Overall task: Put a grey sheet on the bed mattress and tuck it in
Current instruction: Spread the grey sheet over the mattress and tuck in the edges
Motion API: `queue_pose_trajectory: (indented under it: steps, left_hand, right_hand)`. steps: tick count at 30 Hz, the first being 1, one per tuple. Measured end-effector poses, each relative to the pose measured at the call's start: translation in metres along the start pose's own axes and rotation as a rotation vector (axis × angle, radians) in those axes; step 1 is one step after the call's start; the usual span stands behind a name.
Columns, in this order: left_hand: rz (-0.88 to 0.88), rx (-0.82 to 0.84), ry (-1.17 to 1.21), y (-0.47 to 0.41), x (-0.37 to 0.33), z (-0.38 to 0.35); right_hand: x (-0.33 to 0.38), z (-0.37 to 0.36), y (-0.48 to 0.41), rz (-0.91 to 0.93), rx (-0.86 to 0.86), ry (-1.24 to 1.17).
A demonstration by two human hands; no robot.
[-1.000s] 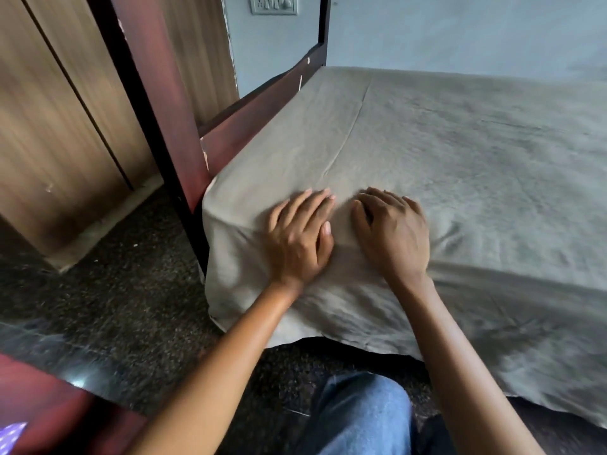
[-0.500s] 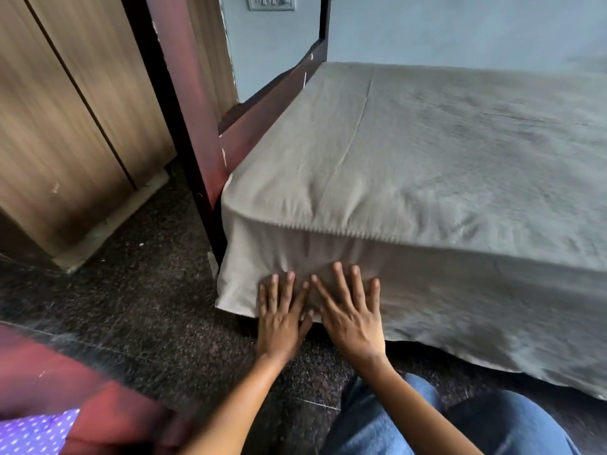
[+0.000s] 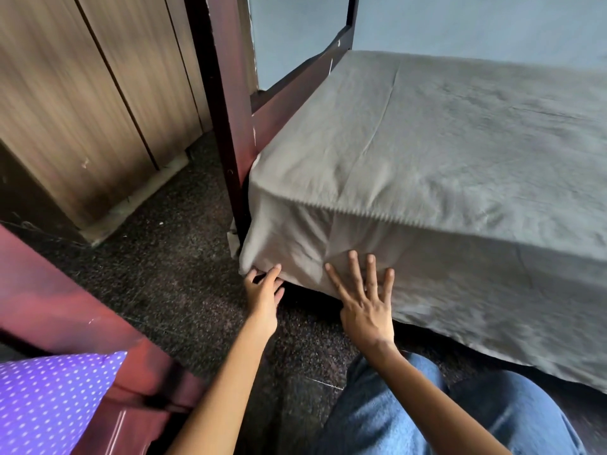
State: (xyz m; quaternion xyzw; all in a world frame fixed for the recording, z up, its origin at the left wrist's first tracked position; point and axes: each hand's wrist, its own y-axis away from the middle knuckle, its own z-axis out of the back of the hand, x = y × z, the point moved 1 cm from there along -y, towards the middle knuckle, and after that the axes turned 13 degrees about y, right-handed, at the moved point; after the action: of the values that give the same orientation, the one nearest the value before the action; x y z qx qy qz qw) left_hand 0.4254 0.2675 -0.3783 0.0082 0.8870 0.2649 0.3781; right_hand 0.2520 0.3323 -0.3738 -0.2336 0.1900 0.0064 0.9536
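Observation:
A grey sheet (image 3: pixel 460 152) covers the mattress and hangs down its near side, almost to the floor at the right. My left hand (image 3: pixel 264 292) is at the sheet's lower left corner, beside the dark red bedpost (image 3: pixel 230 126), and its thumb and forefinger pinch the hem there. My right hand (image 3: pixel 366 297) lies flat with fingers spread against the hanging sheet, just right of the left hand. The mattress itself is hidden under the sheet.
A wooden wardrobe (image 3: pixel 82 110) stands at the left. A second dark red bed frame (image 3: pixel 65 310) with a purple dotted pillow (image 3: pixel 42 402) is at the lower left. Dark speckled floor (image 3: pixel 177 274) lies between them. My knees in blue jeans (image 3: pixel 443 415) are below.
Both hands slid from the mattress top down its side to the sheet's lower edge. The left hand then moved left to the corner hem and the right hand spread wide.

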Motion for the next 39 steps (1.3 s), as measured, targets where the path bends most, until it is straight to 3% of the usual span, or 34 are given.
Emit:
queue_pose_trajectory:
  steps: [2, 4, 11, 16, 24, 29, 34, 39]
  left_hand:
    - [0.185, -0.067, 0.176, -0.005, 0.001, -0.005]
    - [0.25, -0.104, 0.237, -0.006, 0.001, -0.004]
    - [0.075, 0.027, 0.191, -0.007, 0.017, 0.023]
    - [0.01, -0.087, 0.068, -0.012, 0.029, 0.035]
    - [0.125, -0.216, -0.051, -0.013, 0.05, 0.07]
    - [0.075, -0.176, -0.027, -0.02, 0.034, 0.051]
    - [0.197, -0.176, 0.145, -0.017, 0.041, 0.042]
    - [0.272, -0.106, 0.038, -0.007, 0.06, 0.038]
  right_hand:
    - [0.0, 0.0, 0.0, -0.001, 0.006, 0.0]
    - [-0.001, 0.002, 0.001, 0.001, 0.003, -0.013]
    - [0.007, 0.016, 0.006, 0.059, -0.016, -0.077]
    - [0.008, 0.008, 0.001, 0.226, -0.003, 0.001]
    - [0.005, -0.007, 0.014, 0.384, 0.045, 0.081]
    - [-0.007, 0.005, 0.017, 0.313, -0.006, 0.02]
    - [-0.013, 0.003, 0.02, 0.388, -0.145, 0.05]
    - [-0.007, 0.001, 0.024, 0.306, -0.119, -0.072]
